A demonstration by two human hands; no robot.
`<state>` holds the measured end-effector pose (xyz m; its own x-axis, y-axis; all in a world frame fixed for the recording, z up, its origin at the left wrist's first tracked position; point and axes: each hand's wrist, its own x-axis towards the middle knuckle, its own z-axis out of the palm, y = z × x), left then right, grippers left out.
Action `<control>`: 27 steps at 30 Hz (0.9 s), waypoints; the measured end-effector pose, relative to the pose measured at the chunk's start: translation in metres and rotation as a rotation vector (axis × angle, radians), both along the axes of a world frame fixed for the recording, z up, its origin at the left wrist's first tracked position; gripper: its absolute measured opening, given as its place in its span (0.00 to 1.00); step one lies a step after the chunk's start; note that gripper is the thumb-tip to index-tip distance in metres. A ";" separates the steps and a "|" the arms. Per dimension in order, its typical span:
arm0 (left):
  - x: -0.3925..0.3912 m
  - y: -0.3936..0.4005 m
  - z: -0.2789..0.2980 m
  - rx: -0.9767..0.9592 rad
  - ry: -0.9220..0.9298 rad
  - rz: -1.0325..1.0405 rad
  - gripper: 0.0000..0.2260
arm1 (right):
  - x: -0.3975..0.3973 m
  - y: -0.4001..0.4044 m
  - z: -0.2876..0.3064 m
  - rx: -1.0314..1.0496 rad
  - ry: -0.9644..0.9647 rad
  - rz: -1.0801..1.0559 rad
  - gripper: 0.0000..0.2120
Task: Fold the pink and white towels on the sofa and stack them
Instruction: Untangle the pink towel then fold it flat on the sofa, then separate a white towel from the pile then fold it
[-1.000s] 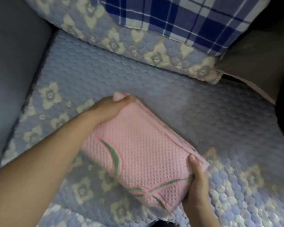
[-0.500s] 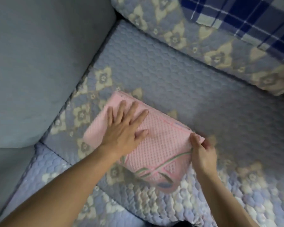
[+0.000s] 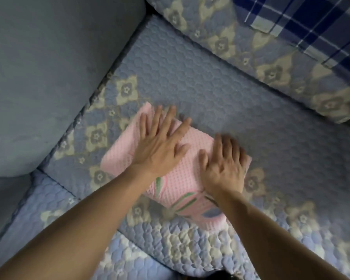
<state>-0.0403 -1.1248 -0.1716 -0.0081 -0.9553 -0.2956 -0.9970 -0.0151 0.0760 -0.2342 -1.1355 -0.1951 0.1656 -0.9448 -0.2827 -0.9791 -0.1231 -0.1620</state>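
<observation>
A folded pink towel (image 3: 182,178) lies on the quilted blue seat of a sofa (image 3: 220,87), near the front edge and close to the plain blue armrest (image 3: 49,77) on the left. Both hands lie flat on top of it with fingers straight and spread, holding nothing. The left hand (image 3: 160,148) covers the far left part; the right hand (image 3: 222,166) presses the right end, its outline a little blurred. Green leaf stitching shows on the towel's near corner.

The step in hand appears to be smoothing the fold. To do it well, press evenly from the middle outward, keeping the edges lined up so the bundle stays square and flat enough to stack on.

A plaid cushion (image 3: 311,23) sits at the top right against the flowered backrest. No white towel is in view, and no basket or other container shows.
</observation>
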 end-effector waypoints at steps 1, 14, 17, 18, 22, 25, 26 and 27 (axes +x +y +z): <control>0.005 0.014 0.001 -0.019 -0.006 -0.041 0.31 | 0.001 -0.001 0.001 -0.016 0.009 0.001 0.33; 0.054 0.010 -0.038 0.167 0.065 0.115 0.32 | 0.016 -0.003 -0.022 -0.109 -0.019 0.010 0.33; 0.035 0.012 -0.009 0.191 0.018 0.166 0.31 | 0.012 0.001 -0.003 -0.066 -0.004 0.060 0.33; 0.022 0.020 0.006 0.172 -0.005 0.215 0.30 | 0.009 0.002 0.007 -0.012 0.015 0.094 0.34; -0.032 0.094 0.073 0.107 0.117 0.527 0.28 | -0.002 0.022 0.074 0.150 0.075 0.260 0.32; -0.045 0.176 0.113 0.290 0.235 0.604 0.31 | -0.008 0.061 0.123 0.089 0.064 0.437 0.33; -0.045 0.208 0.122 0.357 0.284 0.652 0.31 | -0.008 0.078 0.136 0.098 0.061 0.489 0.35; -0.043 0.240 0.130 0.416 0.334 0.704 0.29 | -0.008 0.095 0.148 0.119 0.062 0.538 0.37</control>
<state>-0.0834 -0.8850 -0.0414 0.3934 -0.5867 -0.7078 -0.6726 -0.7086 0.2134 -0.2422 -1.0402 -0.0469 0.5957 -0.6925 -0.4070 -0.7913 -0.5931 -0.1490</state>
